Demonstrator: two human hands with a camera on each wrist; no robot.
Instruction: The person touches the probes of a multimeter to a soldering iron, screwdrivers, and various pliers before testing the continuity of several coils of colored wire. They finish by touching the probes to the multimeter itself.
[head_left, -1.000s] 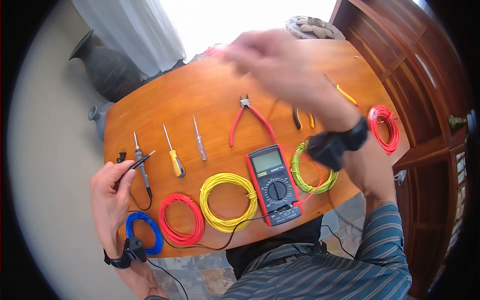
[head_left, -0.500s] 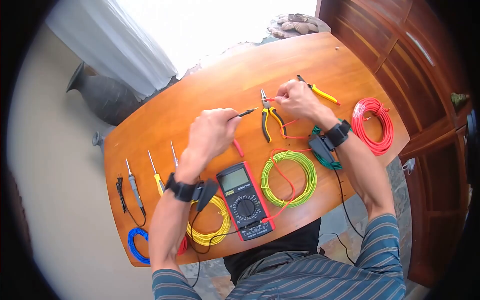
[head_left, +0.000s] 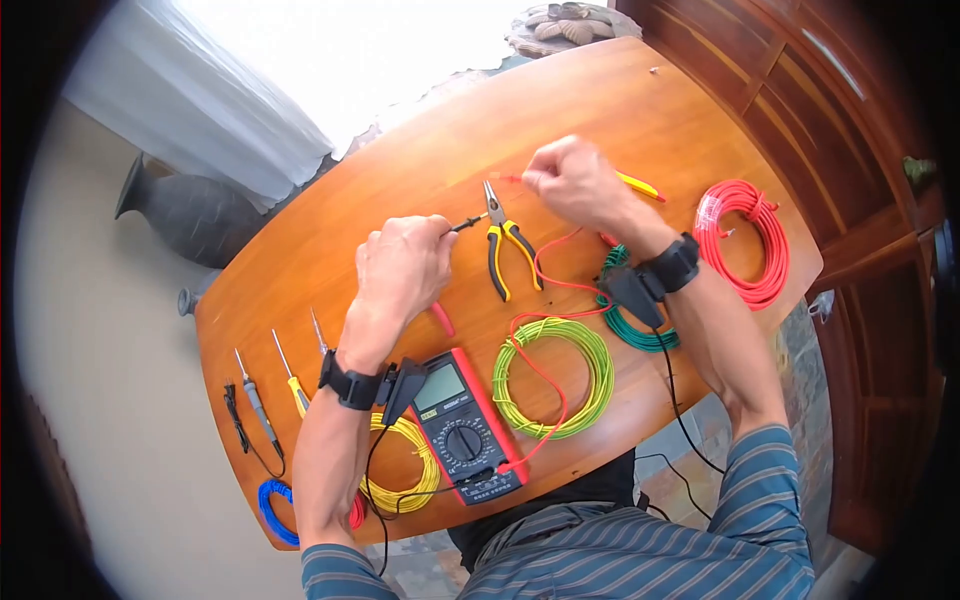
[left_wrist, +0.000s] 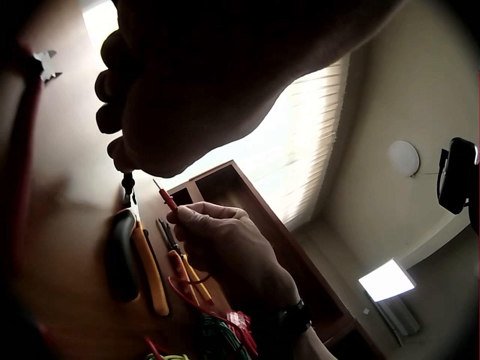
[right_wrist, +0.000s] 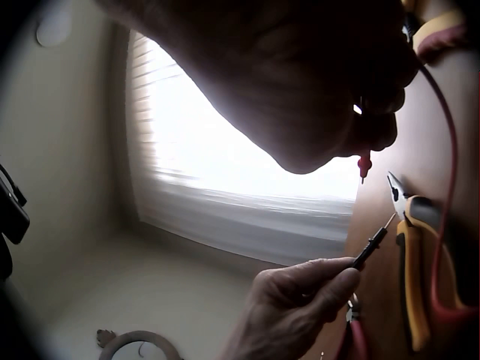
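Note:
My left hand (head_left: 400,262) pinches a black multimeter probe (head_left: 468,223), its metal tip at the pliers' pivot area. The right hand (head_left: 580,182) grips a red probe (right_wrist: 364,165), its tip pointing toward the nose of the pliers. Between the two hands lie needle-nose pliers (head_left: 515,258) with yellow and black handles, spread open on the table. Nearer my body sits a red and black multimeter (head_left: 465,428), with a red lead (head_left: 562,385) and a black lead plugged in. Part of the red probe is hidden inside the right fingers.
On the wooden table (head_left: 400,170) lie coils of yellow-green wire (head_left: 553,378), green wire (head_left: 635,330), red wire (head_left: 740,245), yellow wire (head_left: 405,465) and blue wire (head_left: 275,510). Screwdrivers and a soldering iron (head_left: 260,410) are at left. Yellow-handled cutters (head_left: 642,187) lie beyond my right hand.
My left hand has come from the table's left side to the pliers with the black probe. The right hand has swung down and in with the red probe. The head view has shifted.

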